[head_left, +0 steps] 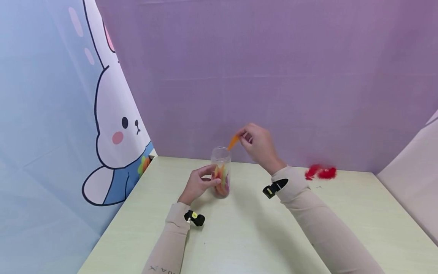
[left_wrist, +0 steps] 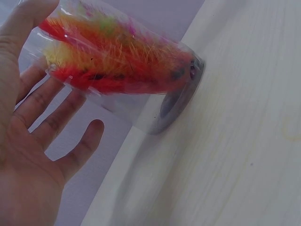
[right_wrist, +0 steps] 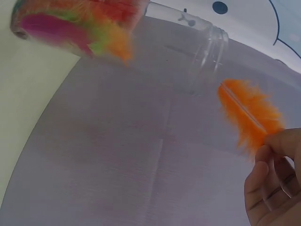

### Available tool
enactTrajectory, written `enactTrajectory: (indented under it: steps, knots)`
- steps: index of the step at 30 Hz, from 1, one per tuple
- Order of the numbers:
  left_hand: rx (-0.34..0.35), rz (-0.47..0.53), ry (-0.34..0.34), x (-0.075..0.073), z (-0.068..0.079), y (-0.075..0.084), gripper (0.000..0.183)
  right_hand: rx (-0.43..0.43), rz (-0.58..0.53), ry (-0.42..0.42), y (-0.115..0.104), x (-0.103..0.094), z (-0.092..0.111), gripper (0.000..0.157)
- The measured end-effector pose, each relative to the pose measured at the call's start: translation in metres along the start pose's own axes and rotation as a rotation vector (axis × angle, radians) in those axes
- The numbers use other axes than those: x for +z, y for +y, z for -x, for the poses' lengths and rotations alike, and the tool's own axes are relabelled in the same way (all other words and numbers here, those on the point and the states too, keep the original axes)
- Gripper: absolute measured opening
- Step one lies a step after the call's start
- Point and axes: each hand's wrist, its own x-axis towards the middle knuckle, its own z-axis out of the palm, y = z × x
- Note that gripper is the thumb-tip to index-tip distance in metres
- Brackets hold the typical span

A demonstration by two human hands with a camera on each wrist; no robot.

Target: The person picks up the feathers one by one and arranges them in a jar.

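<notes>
A clear plastic jar (head_left: 220, 155) stands upright on the table, its mouth uncovered. Colourful feathers (left_wrist: 120, 59) in red, orange, yellow, green and purple fill its lower part. My left hand (head_left: 199, 183) holds the jar from the left side, thumb in front and fingers round the back. In the left wrist view the little finger stands away from the wall. Just above and right of the rim, my right hand (head_left: 259, 145) pinches an orange feather (right_wrist: 249, 113) between thumb and fingertips. The feather's free end points down toward the jar mouth, overlapping the rim in the head view.
Red feathers (head_left: 321, 172) lie at the table's back right, near the purple backdrop (head_left: 273, 76). The pale table (head_left: 232, 236) meets a blue curtain with a cartoon rabbit (head_left: 119, 114) on the left. White cloth (head_left: 414, 171) borders the right side.
</notes>
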Motion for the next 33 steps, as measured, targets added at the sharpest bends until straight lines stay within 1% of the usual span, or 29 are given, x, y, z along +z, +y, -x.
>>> enactTrajectory:
  steps: [9,14,18,21,24,26,30,33]
  knots:
    - [-0.004,-0.007,-0.003,0.000,0.001,0.001,0.056,-0.083,0.087,-0.052,0.002,0.009,0.002,0.010]
    - [-0.006,-0.003,0.000,0.002,0.001,0.002,0.055,-0.162,0.125,-0.078,0.002,0.012,0.003,0.007]
    - [-0.005,-0.005,0.003,0.003,0.001,0.003,0.054,-0.224,0.163,-0.104,0.002,0.014,0.004,0.007]
    - [-0.001,-0.008,0.001,0.003,0.002,0.004,0.055,-0.254,0.187,-0.125,0.001,0.015,0.004,0.009]
    - [0.003,-0.008,-0.003,0.002,0.002,0.005,0.056,-0.263,0.197,-0.139,0.000,0.016,0.004,0.011]
    - [0.001,-0.013,-0.005,0.002,0.001,0.003,0.055,-0.262,0.202,-0.148,-0.001,0.016,0.004,0.012]
    - [-0.009,-0.023,-0.003,0.002,-0.005,-0.008,0.055,-0.254,0.214,-0.167,-0.002,0.018,0.004,0.012]
    - [0.000,-0.016,-0.001,0.002,-0.009,-0.017,0.057,-0.248,0.222,-0.183,-0.001,0.019,0.004,0.012]
